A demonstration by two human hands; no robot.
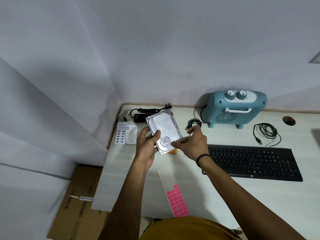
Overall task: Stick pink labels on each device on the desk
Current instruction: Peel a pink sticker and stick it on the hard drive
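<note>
Above the far left of the surface, the hard drive is gripped by the left hand and pinched by the right hand, still unlabelled, while the pink label sheet lies near; no labelled devices are seen.

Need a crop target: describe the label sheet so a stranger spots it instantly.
Start at the black keyboard on the white desk. Just left of it, nearer the person, lies a long white label sheet, set at a slant. Only its near end holds pink squares; nothing else on the desk is pink.
</note>
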